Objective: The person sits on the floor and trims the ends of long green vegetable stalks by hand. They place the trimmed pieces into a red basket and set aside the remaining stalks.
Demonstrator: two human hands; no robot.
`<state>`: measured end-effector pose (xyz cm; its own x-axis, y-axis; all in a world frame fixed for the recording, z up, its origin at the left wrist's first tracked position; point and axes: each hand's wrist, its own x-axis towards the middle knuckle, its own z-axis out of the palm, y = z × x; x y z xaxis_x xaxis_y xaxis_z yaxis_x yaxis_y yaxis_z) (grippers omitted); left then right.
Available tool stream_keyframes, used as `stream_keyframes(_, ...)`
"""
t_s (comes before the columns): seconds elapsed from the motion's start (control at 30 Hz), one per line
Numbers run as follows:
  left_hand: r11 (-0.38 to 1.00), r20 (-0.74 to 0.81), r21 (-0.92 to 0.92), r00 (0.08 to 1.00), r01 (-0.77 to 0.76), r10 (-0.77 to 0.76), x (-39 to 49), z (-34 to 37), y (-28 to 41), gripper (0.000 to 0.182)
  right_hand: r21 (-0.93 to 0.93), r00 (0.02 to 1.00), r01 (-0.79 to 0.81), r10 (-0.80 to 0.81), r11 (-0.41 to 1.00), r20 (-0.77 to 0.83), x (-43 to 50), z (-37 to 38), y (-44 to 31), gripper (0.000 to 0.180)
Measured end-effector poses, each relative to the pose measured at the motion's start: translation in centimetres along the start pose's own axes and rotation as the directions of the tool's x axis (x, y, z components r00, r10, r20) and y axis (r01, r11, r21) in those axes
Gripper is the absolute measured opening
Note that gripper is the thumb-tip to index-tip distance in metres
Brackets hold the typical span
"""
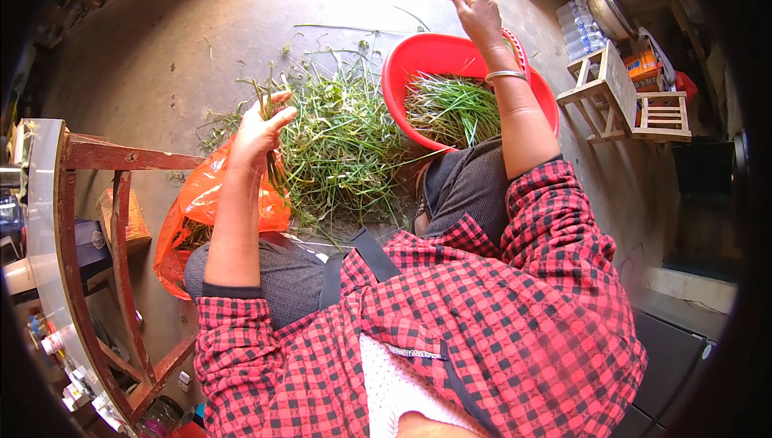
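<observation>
A small bunch of green stalks (274, 167) is held in my left hand (259, 130), its thumb and fingers around it, above an orange plastic bag (211, 191). My right hand (479, 16) is raised past the far rim of a red plastic basket (395, 106), its fingers bent together; a ring shows on one finger, and whether anything is pinched there cannot be told. Inside the basket lie long, thin green stalks with pale ends (452, 106). Between bag and basket, a loose heap of green stalks and leaves (344, 148) spreads over the concrete floor.
A red wooden chair frame (123, 164) stands at the left, near an orange box (136, 221). Wooden stools (609, 91), packed plastic bottles (579, 28) and a metal pot (609, 13) are at the right. My knees flank the near side of the heap.
</observation>
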<state>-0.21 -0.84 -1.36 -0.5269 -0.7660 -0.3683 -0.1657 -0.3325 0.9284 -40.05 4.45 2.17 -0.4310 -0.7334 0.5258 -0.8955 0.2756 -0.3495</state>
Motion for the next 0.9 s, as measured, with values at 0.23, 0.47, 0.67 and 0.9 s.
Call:
stream_keyframes(0.23,0.979,0.084,-0.172,0.992,0.107,-0.094,-0.7,1.3,0.3,0.037,0.032,0.865,-0.148,0.114,0.989,0.489,-5.1,5.1,5.9,0.032)
stream_keyframes(0.47,0.972,0.11,-0.21,0.99,0.109,-0.087,-0.8,1.5,0.4,0.032,-0.293,0.635,0.196,0.107,0.936,0.765,-9.4,9.5,4.9,0.022)
stream_keyframes(0.67,0.968,0.163,-0.205,0.98,0.145,-0.113,-1.1,1.5,0.4,0.033,-0.439,0.506,0.263,0.264,0.859,0.821,-11.6,8.9,1.3,0.036)
stream_keyframes(0.9,0.955,0.379,-0.248,0.923,0.165,-0.061,-1.3,2.2,0.5,0.038,0.727,0.642,-0.36,-0.41,0.584,0.648,-7.0,7.2,-12.2,0.04)
